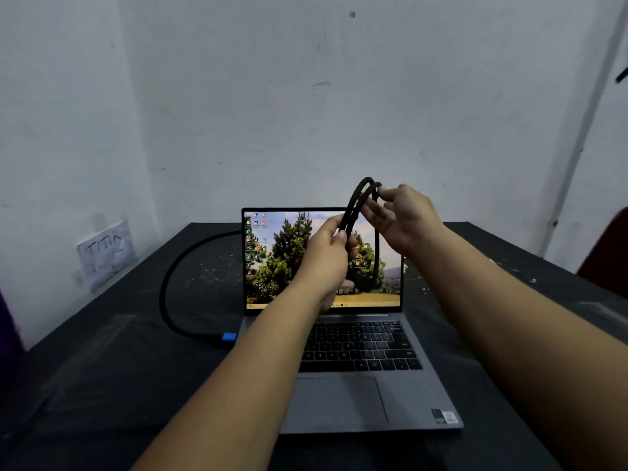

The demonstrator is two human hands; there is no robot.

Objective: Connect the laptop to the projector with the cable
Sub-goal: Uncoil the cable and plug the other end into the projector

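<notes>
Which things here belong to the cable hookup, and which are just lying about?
Job:
open grey laptop
black braided cable with blue plug
left hand, right hand, both holding cable loops

Lying about:
handwritten paper note on the wall
dark red object, table's right edge

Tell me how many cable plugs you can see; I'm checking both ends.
1: the blue plug at the laptop's left edge. The other end may be hidden in the loops held by both hands.
</notes>
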